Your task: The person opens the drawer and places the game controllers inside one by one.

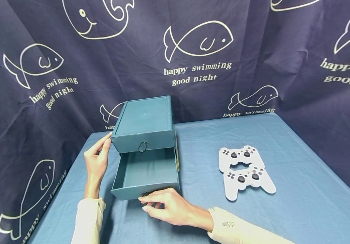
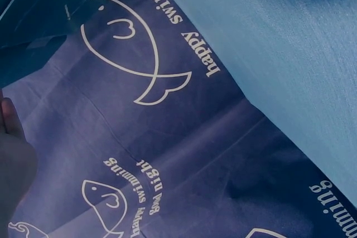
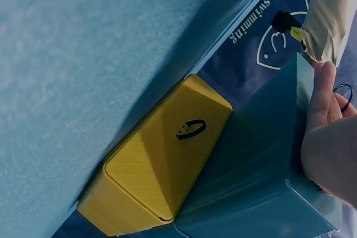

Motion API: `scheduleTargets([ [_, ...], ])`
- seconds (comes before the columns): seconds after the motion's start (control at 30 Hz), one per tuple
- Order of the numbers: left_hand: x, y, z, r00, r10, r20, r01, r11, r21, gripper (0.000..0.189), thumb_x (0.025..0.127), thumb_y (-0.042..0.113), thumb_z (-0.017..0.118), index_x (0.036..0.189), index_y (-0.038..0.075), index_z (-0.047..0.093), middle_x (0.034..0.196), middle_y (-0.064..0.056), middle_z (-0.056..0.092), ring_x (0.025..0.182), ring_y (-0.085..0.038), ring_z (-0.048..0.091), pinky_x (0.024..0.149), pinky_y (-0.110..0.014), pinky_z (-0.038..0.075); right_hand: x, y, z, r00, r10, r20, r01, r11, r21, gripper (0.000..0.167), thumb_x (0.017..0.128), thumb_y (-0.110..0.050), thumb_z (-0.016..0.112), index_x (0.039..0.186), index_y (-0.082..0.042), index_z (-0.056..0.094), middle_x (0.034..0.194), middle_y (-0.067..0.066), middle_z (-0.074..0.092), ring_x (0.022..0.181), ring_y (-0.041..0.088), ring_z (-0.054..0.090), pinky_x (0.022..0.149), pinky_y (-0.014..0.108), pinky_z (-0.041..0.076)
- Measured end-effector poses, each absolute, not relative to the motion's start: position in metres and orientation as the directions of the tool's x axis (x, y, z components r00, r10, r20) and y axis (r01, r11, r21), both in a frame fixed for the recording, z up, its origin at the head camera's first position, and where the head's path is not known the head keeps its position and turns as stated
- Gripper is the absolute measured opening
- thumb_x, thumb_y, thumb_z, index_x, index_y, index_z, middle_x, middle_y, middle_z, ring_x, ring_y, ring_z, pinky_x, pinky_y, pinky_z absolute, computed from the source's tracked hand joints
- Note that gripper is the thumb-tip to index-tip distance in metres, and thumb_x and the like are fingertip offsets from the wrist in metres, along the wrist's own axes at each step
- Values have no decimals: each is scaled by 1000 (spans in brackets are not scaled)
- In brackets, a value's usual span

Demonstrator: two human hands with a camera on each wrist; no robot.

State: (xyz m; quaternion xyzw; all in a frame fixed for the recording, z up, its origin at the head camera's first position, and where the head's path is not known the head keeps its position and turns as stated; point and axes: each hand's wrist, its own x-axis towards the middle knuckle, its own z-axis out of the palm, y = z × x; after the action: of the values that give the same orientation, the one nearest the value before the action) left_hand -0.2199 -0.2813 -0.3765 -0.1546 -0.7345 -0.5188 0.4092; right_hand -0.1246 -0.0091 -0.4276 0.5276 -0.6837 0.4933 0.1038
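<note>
A teal two-drawer box [image 1: 144,118] stands on the blue cloth. Its lower drawer [image 1: 150,169] is pulled out, and the bare inner floor shows. My right hand [image 1: 170,205] pinches the black loop pull [image 1: 145,195] on that drawer's front between thumb and fingers. At the box's left front corner, my left hand [image 1: 97,161] touches the side with fairly straight fingers. The upper drawer front [image 1: 156,140] is closed, with a thin black loop [image 1: 142,146] hanging from it. In the left wrist view only part of the left hand [image 2: 17,165] shows at the edge.
To the right lie two white game controllers [image 1: 248,183], one overlapping the other. A yellow case [image 3: 162,154] with a black mark sits against the box's right side. Dark blue fabric [image 1: 199,98] with white fish drawings hangs behind and at both sides.
</note>
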Motion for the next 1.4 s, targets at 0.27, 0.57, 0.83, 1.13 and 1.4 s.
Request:
scheduleTargets([
  [0.27, -219, -281, -376, -624, -202, 755, 643, 417, 643, 27, 98, -9, 63, 123, -6, 73, 113, -10, 75, 99, 0, 68, 84, -17, 46, -123, -10, -428, -409, -620, 670, -834, -43, -550, 24, 99, -5, 69, 120, 2, 75, 113, 8, 76, 98, -1, 67, 73, 11, 52],
  [0.57, -220, -281, -375, -610, -190, 769, 650, 435, 623, 27, 98, -9, 63, 123, -6, 73, 113, -17, 74, 101, 0, 68, 86, -17, 47, -122, -9, -429, -424, -626, 654, -823, -36, -568, 24, 99, -7, 69, 121, 2, 75, 112, 5, 76, 97, -4, 67, 73, 12, 52],
  [0.83, -219, -281, -376, -612, -196, 766, 639, 448, 625, 27, 99, -8, 64, 124, -4, 73, 114, -20, 73, 103, 1, 68, 87, -16, 47, -118, -7, -427, -489, -649, 583, -754, -22, -657, 26, 99, -9, 69, 123, 0, 74, 114, 6, 76, 98, -5, 65, 76, 15, 53],
  [1.13, -219, -279, -375, -614, -204, 763, 638, 441, 631, 27, 99, -7, 64, 124, -3, 73, 115, -19, 73, 101, 1, 68, 85, -16, 47, -118, -6, -428, -485, -666, 567, -753, -12, -658, 28, 99, -8, 68, 125, -1, 73, 117, 5, 75, 101, -5, 65, 76, 14, 53],
  [1.4, -219, -279, -375, -621, -200, 758, 647, 416, 639, 28, 99, -6, 65, 124, -1, 74, 116, -18, 73, 103, -2, 69, 86, -18, 48, -115, -1, -426, -484, -690, 539, -740, -6, -672, 30, 100, -8, 67, 129, -3, 71, 115, 4, 74, 101, -4, 64, 76, 13, 52],
])
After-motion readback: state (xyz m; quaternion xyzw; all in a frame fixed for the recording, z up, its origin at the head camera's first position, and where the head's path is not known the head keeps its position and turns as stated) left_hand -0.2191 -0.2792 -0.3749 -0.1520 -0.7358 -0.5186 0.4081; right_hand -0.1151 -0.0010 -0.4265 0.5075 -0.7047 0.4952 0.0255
